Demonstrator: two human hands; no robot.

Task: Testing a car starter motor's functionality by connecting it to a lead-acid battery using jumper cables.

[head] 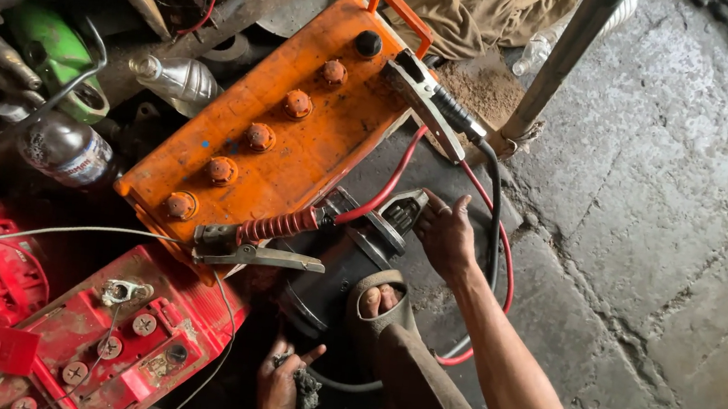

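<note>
Now both hands work the starter motor point(340, 266) at centre frame
Right hand point(445, 234) pinches its terminal end, left hand point(284, 387) grips a dirty rag point(304, 390); the live red cable point(384, 189) could spark if brushed

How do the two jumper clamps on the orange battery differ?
The red-handled jumper clamp bites the orange battery at its near corner and trails a red cable; the black-handled jumper clamp sits at the far end beside the handle and trails a black cable. Neither hand touches them. Both have bare metal jaws.

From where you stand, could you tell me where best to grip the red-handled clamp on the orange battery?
Probably by the ribbed red handle of the red-handled clamp, coming from the open right side: its jaws bite the orange battery at the lower edge, and the handle sticks out clear.
</note>
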